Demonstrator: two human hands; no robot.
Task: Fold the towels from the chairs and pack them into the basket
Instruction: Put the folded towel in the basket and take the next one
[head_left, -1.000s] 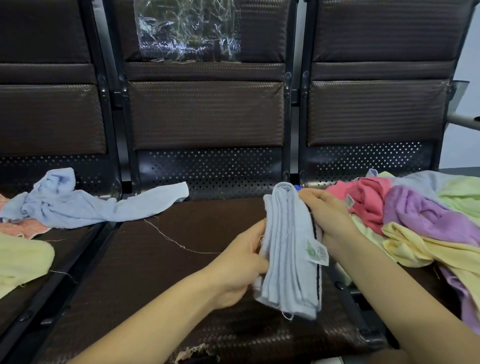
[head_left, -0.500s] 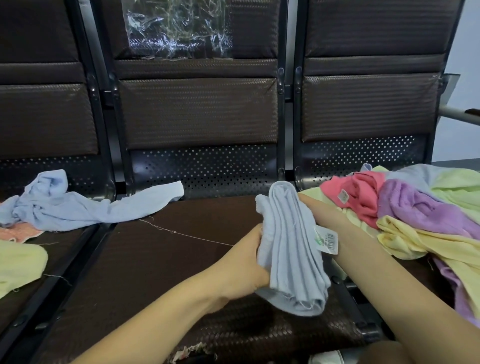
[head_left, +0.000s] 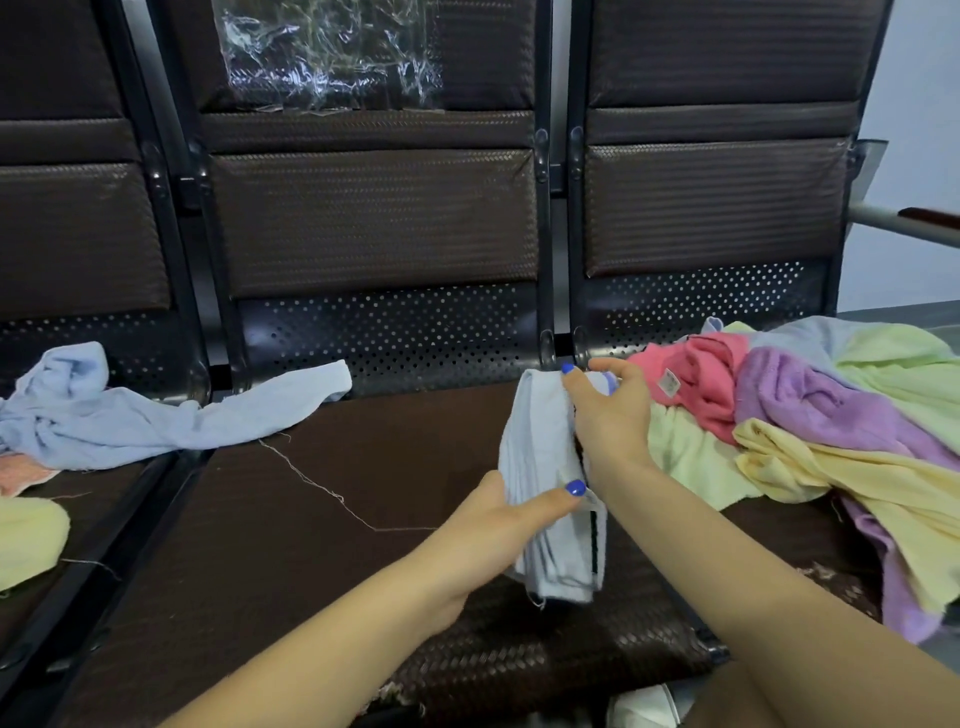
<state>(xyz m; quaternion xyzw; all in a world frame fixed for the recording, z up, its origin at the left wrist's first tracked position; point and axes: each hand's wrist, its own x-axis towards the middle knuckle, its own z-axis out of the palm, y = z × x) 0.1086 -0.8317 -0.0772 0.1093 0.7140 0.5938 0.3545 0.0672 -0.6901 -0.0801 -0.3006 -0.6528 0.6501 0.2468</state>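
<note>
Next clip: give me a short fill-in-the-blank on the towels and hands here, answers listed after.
1. Both hands hold a folded towel coloured light ____.
2. The left hand grips the towel's ____ end, the right hand the upper.
3. In the pile on the right seat, the towel with a white tag is ____.
4. The crumpled blue towel lies to the person's ____.

Answers: blue; lower; pink; left

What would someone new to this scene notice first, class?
Both hands hold a folded pale blue towel upright over the middle seat: the left hand grips low, the right hand pinches its top. A bright pile of towels fills the right seat; a crumpled blue towel lies left.
</note>
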